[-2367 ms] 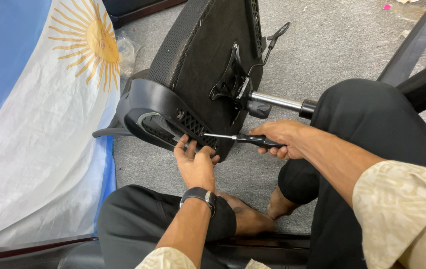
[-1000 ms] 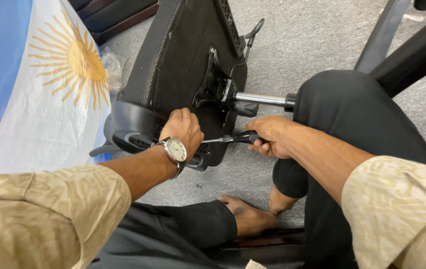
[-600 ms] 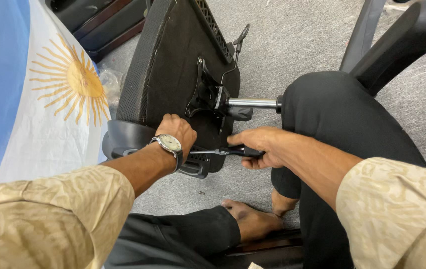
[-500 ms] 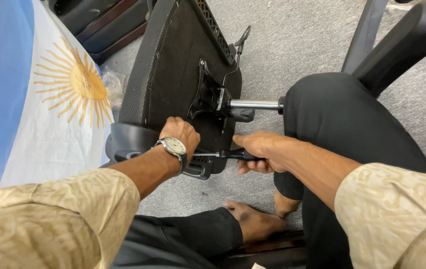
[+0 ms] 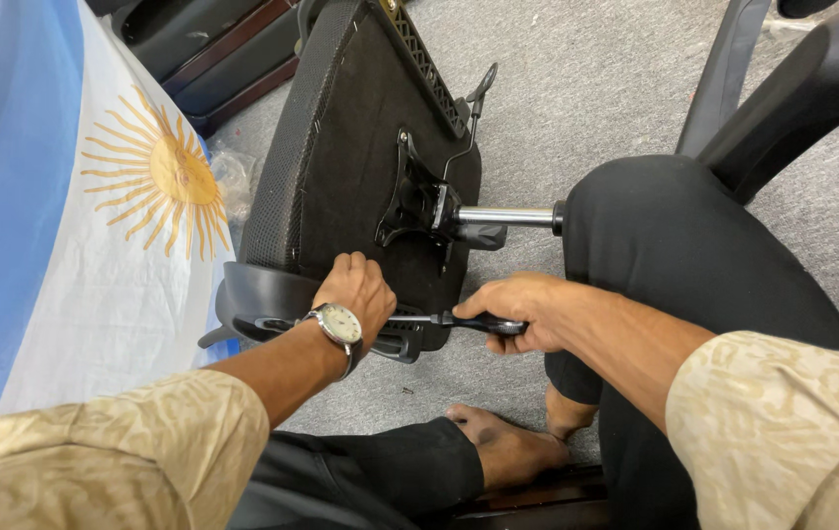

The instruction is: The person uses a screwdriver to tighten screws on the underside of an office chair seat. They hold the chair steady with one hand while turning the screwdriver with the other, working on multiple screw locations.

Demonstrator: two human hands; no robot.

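Note:
A black office chair seat point(image 5: 360, 157) lies tipped on its side on the grey carpet, underside facing me, with a metal mounting plate point(image 5: 419, 201) and a chrome gas cylinder point(image 5: 508, 217) sticking out to the right. My left hand point(image 5: 360, 291), wristwatch on the wrist, grips the seat's lower edge by the black armrest bracket point(image 5: 262, 299). My right hand point(image 5: 513, 309) is closed around the black handle of a screwdriver point(image 5: 439, 320); its shaft points left into the bracket, just under my left hand.
A blue and white cloth with a yellow sun point(image 5: 95, 226) hangs at the left. My legs in black trousers point(image 5: 694, 255) and a bare foot point(image 5: 508, 447) lie below the seat. Black chair-base legs point(image 5: 783, 88) reach in at top right. Dark cases point(image 5: 203, 49) stand behind.
My left hand moved from under the bracket up onto the seat's lower edge and has stayed there. My right hand keeps the screwdriver in the bracket. The view shifted closer.

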